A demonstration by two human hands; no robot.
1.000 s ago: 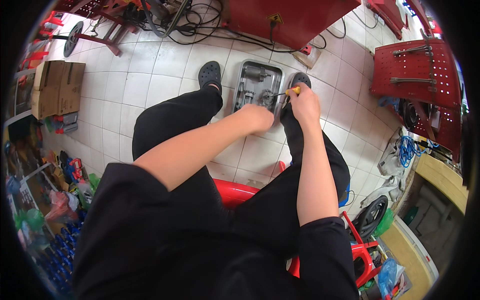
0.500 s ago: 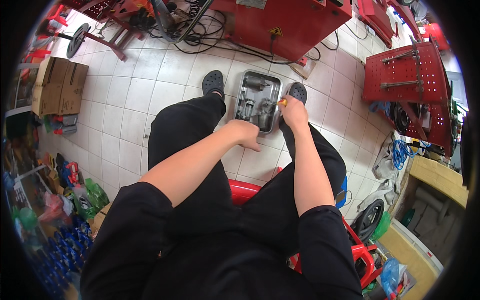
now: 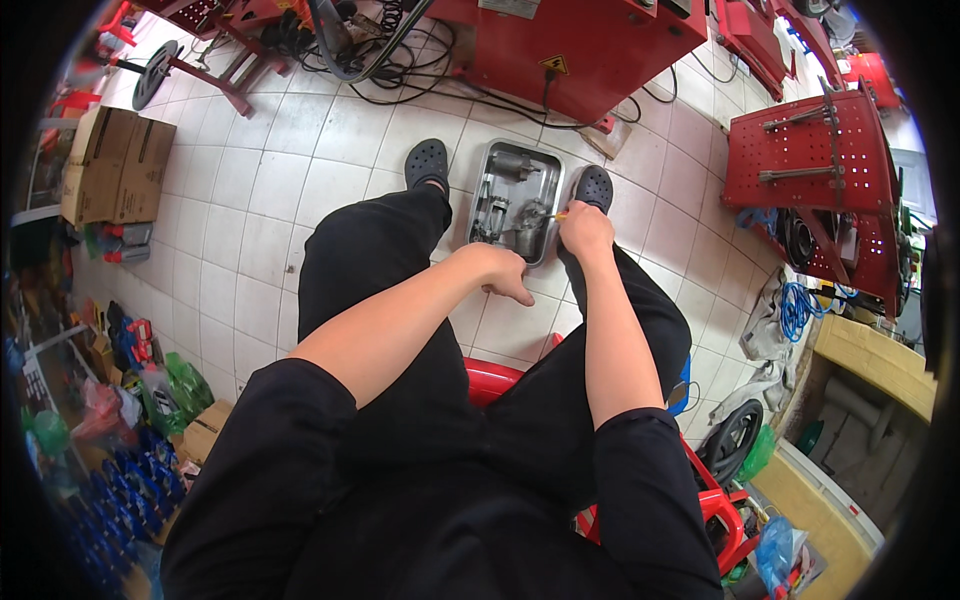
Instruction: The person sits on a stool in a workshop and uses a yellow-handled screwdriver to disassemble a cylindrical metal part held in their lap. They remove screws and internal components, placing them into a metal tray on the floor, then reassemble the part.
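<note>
A shallow metal tray (image 3: pixel 484 160) lies on the floor between my feet, with several dark and silvery machine parts in it. One dark cylindrical part (image 3: pixel 513 166) rests at its far end, and a rounder greyish part (image 3: pixel 531 215) sits toward the near right. My right hand (image 3: pixel 586 230) is closed at the tray's right rim around a slim tool with an orange-yellow handle (image 3: pixel 562 215); its thin shaft points left over the parts, and the tip's kind is unclear. By the near left corner hangs my left hand (image 3: pixel 503 273), fingers loosely apart and partly hidden, with nothing visible in it.
Beyond the tray stands a red machine (image 3: pixel 575 60) with black cables (image 3: pixel 400 85) on the tiles. Cardboard boxes (image 3: pixel 118 165) are at the left, a red perforated metal stand (image 3: pixel 800 150) at the right. Part of a red plastic seat (image 3: pixel 490 380) shows between my legs.
My left hand has shifted slightly right, its fingers now more visible. The right hand has moved a little left and nearer, covering more of the tool's handle.
</note>
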